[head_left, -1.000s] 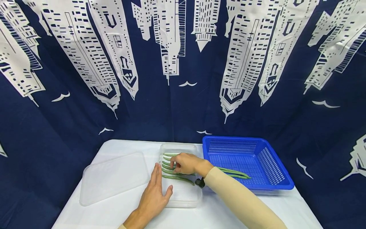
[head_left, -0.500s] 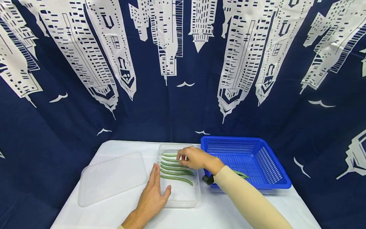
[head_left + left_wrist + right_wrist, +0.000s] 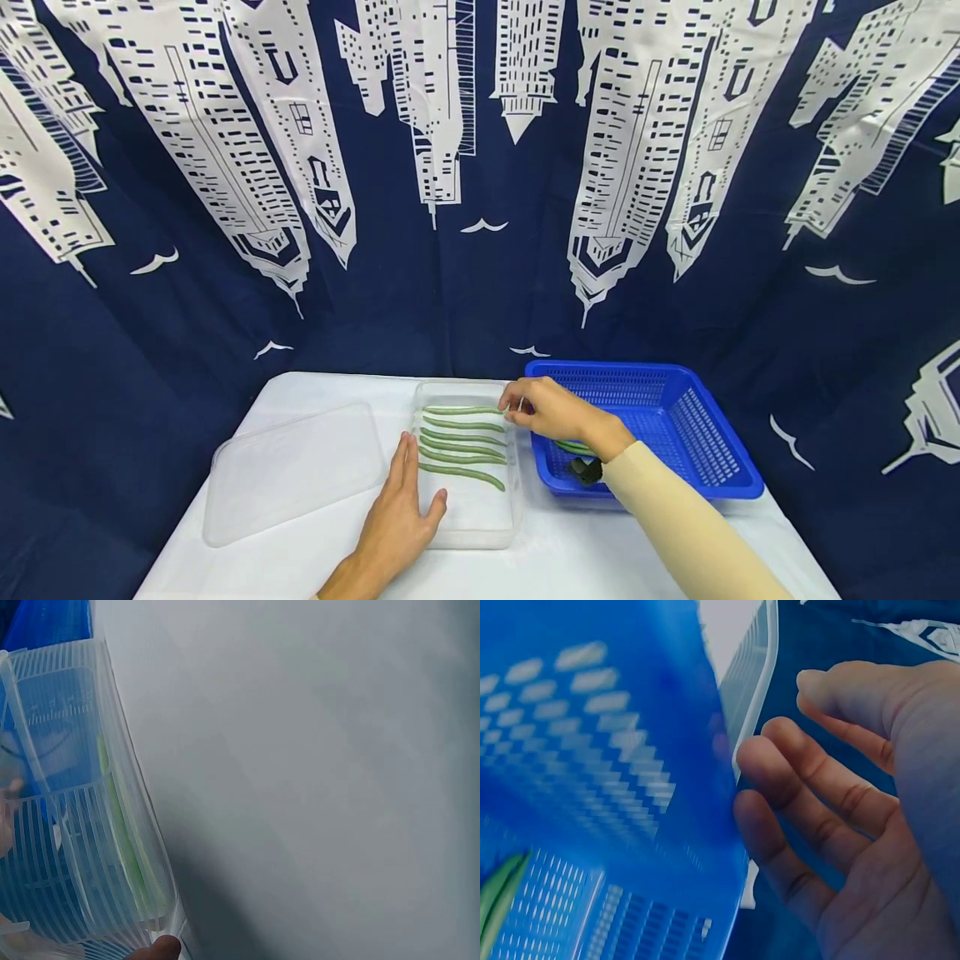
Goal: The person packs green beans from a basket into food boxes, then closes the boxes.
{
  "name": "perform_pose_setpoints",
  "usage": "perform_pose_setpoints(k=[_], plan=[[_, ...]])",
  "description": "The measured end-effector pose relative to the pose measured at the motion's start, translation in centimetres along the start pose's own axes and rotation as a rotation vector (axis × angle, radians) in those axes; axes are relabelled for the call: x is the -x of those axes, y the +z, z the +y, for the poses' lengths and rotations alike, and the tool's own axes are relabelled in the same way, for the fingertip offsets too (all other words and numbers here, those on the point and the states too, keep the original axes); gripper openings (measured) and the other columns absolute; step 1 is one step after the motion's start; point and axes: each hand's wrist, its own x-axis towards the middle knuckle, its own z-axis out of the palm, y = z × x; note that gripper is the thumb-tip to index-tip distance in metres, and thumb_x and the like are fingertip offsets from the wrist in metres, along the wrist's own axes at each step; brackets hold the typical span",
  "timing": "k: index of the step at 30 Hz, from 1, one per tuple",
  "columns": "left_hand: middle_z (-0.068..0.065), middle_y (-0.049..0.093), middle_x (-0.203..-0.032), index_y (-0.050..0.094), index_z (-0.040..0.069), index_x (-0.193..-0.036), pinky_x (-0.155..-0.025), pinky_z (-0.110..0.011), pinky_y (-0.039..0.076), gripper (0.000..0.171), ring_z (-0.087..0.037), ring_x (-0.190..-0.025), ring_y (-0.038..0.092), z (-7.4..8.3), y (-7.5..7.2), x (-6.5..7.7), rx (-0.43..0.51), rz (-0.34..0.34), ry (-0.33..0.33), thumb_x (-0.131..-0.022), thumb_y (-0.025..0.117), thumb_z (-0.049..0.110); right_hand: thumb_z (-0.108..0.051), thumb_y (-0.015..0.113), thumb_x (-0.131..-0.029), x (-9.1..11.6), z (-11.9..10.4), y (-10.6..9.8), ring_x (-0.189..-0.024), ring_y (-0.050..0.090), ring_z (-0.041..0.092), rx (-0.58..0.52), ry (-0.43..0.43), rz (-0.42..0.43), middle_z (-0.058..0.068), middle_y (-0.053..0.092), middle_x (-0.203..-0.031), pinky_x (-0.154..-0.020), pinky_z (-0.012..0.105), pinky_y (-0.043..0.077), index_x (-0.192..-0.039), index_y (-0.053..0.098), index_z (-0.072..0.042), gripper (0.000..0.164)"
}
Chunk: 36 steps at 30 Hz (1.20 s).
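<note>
Lying leftmost on your worktop [image 3: 585,558]: one translucent lid [image 3: 296,475]. Next, your left hand [image 3: 397,517], fingers extended against the left wall of a clear container [image 3: 476,518]. Inside it: six green beans [image 3: 461,448], ranged near to far. Your right hand [image 3: 551,408], fingers loosely bent and ungripping, at the container's far right edge. Rightmost: blue basket [image 3: 701,425], holding further beans [image 3: 573,448].

The head view is bright, even and crisp, the table [image 3: 577,558] palely lit around the left fingers [image 3: 405,467], the curtain [image 3: 390,308] stretched towards the edges far from them. The left wrist view is dim, grey and soft, a shadow [image 3: 217,907] spreading beside the fingertip [image 3: 166,946]. The right wrist view is bluish, the basket [image 3: 682,705] smeared beside the right fingers [image 3: 757,825].
</note>
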Motion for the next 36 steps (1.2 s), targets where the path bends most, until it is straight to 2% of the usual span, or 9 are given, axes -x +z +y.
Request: perform_pose_setpoints(k=[4, 12, 17, 20, 25, 28, 31, 36], plan=[[-0.023, 0.022, -0.194, 0.023, -0.003, -0.184, -0.125, -0.064, 0.056, 0.098, -0.05, -0.165, 0.052, 0.1, 0.0, 0.1, 0.005, 0.006, -0.005, -0.11, 0.075, 0.036, -0.006, 0.078, -0.108, 1.2, 1.1, -0.7, -0.094, 0.071, 0.009, -0.01, 0.003, 0.008, -0.002, 0.08, -0.103, -0.087, 0.041, 0.07, -0.119, 0.083, -0.007, 0.013], [-0.024, 0.022, -0.194, 0.023, -0.003, -0.184, -0.124, -0.065, 0.056, 0.098, -0.05, -0.167, 0.051, 0.1, 0.1, 0.2, 0.025, -0.003, -0.008, -0.11, 0.075, 0.035, -0.006, 0.08, -0.106, 3.7, 3.5, -2.1, -0.1, 0.074, 0.012, -0.004, 0.066, -0.024, 0.001, 0.079, -0.109, -0.09, 0.041, 0.07, -0.113, 0.081, -0.011, 0.009], [-0.024, 0.021, -0.194, 0.023, -0.005, -0.183, -0.126, -0.064, 0.055, 0.099, -0.049, -0.168, 0.049, 0.1, 0.1, 0.2, 0.023, -0.005, -0.006, -0.11, 0.076, 0.035, -0.006, 0.086, -0.102, 5.1, 5.2, -2.6, -0.094, 0.077, 0.014, -0.014, 0.1, -0.107, 0.011, 0.081, -0.113, -0.09, 0.043, 0.07, -0.117, 0.08, -0.006, 0.016], [-0.025, 0.021, -0.194, 0.023, -0.005, -0.183, -0.125, -0.064, 0.055, 0.098, -0.05, -0.167, 0.05, 0.1, 0.0, 0.1, 0.018, -0.001, 0.003, -0.11, 0.076, 0.034, -0.006, 0.089, -0.099, 5.8, 6.1, -2.8, -0.093, 0.077, 0.015, -0.027, 0.138, -0.172, 0.013, 0.082, -0.117, -0.091, 0.045, 0.07, -0.119, 0.08, -0.007, 0.022], [-0.026, 0.024, -0.193, 0.024, -0.004, -0.183, -0.123, -0.064, 0.057, 0.097, -0.051, -0.164, 0.054, -0.1, -0.2, 0.0, 0.002, 0.025, 0.018, -0.11, 0.076, 0.034, -0.007, 0.095, -0.095, 6.8, 7.0, -2.9, -0.096, 0.075, 0.019, -0.04, 0.201, -0.266, 0.011, 0.082, -0.114, -0.087, 0.033, 0.066, -0.12, 0.081, -0.01, 0.029], [-0.025, 0.025, -0.193, 0.025, -0.004, -0.183, -0.125, -0.063, 0.056, 0.097, -0.05, -0.164, 0.054, -0.2, -0.1, -0.1, -0.007, 0.036, 0.02, -0.11, 0.076, 0.033, -0.006, 0.098, -0.09, 7.1, 7.3, -2.9, -0.089, 0.072, 0.012, -0.051, 0.219, -0.318, 0.01, 0.08, -0.106, -0.081, 0.024, 0.061, -0.118, 0.082, -0.011, 0.033], [-0.025, 0.025, -0.193, 0.025, -0.003, -0.184, -0.125, -0.063, 0.056, 0.097, -0.05, -0.164, 0.055, -0.3, 0.0, -0.1, -0.013, 0.043, 0.017, -0.11, 0.076, 0.034, -0.003, 0.1, -0.086, 7.3, 7.5, -2.7, -0.082, 0.069, 0.006, -0.072, 0.241, -0.371, 0.009, 0.078, -0.101, -0.075, 0.022, 0.059, -0.117, 0.084, -0.013, 0.036], [-0.023, 0.024, -0.194, 0.024, -0.003, -0.184, -0.125, -0.063, 0.056, 0.097, -0.049, -0.165, 0.054, -0.4, 0.2, -0.1, -0.006, 0.036, 0.006, -0.11, 0.076, 0.034, -0.002, 0.1, -0.085, 7.4, 7.6, -2.4, -0.085, 0.066, 0.008, -0.059, 0.272, -0.424, 0.005, 0.077, -0.096, -0.077, 0.023, 0.056, -0.114, 0.086, -0.015, 0.035]])
